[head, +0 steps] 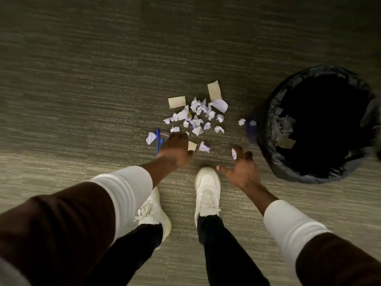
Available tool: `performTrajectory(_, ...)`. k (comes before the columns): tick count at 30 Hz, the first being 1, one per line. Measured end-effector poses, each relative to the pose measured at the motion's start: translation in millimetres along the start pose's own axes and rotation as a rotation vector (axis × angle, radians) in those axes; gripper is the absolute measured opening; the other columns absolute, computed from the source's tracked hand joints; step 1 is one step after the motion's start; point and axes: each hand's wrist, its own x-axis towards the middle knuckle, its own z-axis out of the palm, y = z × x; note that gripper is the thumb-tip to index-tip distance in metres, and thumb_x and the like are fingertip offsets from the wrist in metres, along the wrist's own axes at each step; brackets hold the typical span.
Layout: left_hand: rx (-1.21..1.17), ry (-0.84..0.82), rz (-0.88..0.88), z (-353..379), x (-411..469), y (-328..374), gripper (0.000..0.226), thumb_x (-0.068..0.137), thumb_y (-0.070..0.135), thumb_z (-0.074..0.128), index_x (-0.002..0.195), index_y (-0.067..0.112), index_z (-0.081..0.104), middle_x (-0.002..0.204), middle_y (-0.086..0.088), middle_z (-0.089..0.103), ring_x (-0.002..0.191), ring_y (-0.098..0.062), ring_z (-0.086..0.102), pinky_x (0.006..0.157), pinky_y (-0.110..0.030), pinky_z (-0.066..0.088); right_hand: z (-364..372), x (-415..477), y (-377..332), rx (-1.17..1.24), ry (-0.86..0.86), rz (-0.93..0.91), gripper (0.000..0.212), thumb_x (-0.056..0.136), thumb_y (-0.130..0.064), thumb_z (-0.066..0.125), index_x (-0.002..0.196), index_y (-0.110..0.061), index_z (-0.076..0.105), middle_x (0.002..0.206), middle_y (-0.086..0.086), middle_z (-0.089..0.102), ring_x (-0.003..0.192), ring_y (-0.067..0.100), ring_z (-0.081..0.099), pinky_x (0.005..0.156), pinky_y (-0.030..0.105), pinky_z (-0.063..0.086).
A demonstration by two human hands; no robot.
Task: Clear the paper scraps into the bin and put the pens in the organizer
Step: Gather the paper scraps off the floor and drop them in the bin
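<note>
Below, hands (208, 154) over paper scraps (198, 118), bin (266, 129)

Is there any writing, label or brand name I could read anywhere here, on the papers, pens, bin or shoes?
None can be read.
Paper scraps: no writing can be made out; too small and blurred.
Pens: blue, no legible print.
Bin: dark liner, no label showing.
Shoes: plain white, no visible brand.
</note>
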Motion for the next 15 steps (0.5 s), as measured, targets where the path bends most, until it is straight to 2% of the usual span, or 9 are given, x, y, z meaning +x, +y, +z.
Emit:
performTrajectory(3,0.0,0.052,-0.041,9,41,-18,0.081,0.089,0.056,0.073,0.149,0.011,0.041,0.154,-0.015,0.046,0.149,-0.036,0.039,0.106,-0.053,0.049,14,42,-3,-0.049,-0.04,0.059,0.1,0.08,-0.063,0.078,0.156,-0.035,0.018,0.151,0.021,0.036,0.133,0.043,0.052,0.097,0.049,0.056)
performTrajectory(6,-0.022,0.157,-0.022,15,82,-36,0.1,0.075,0.06,0.083,0.149,0.01,0.037,0.155,-0.016,0.04,0.151,-0.039,0.032,0.103,-0.056,0.054,26,85,-12,-0.035,0.029,-0.034,0.107,0.077,-0.056,0.083,0.158,-0.036,0.016,0.163,0.023,0.023,0.147,0.046,0.037,0.106,0.056,0.05)
performTrajectory(8,0.002,0.169,-0.021,16,110,-47,0.12,0.068,0.062,0.088,0.156,0.01,0.027,0.165,-0.021,0.024,0.158,-0.043,0.02,0.104,-0.06,0.054,28,116,-22,-0.037,0.083,-0.114,0.117,0.072,-0.062,0.085,0.16,-0.037,0.013,0.168,0.021,0.013,0.152,0.047,0.026,0.111,0.06,0.046)
performTrajectory(10,0.046,0.142,-0.019,15,136,-55,0.135,0.067,0.063,0.089,0.163,0.01,0.012,0.173,-0.026,-0.001,0.162,-0.047,0.001,0.108,-0.061,0.05,26,148,-36,-0.051,0.128,-0.174,0.126,0.069,-0.065,0.087,0.163,-0.038,0.007,0.171,0.021,0.007,0.156,0.048,0.018,0.117,0.063,0.039)
performTrajectory(12,0.044,0.134,0.01,16,156,-62,0.142,0.068,0.06,0.091,0.166,0.016,-0.001,0.173,-0.025,-0.019,0.161,-0.049,-0.01,0.11,-0.064,0.047,22,180,-52,-0.055,0.178,-0.223,0.132,0.066,-0.069,0.087,0.164,-0.041,0.002,0.172,0.023,0.007,0.156,0.05,0.016,0.119,0.067,0.033)
performTrajectory(15,0.05,0.151,0.08,19,176,-65,0.144,0.068,0.053,0.094,0.166,0.03,-0.008,0.17,-0.019,-0.031,0.16,-0.049,-0.014,0.11,-0.065,0.049,14,218,-76,-0.12,0.206,-0.243,0.141,0.057,-0.082,0.081,0.162,-0.047,-0.007,0.172,0.025,-0.001,0.156,0.055,0.013,0.119,0.072,0.03)
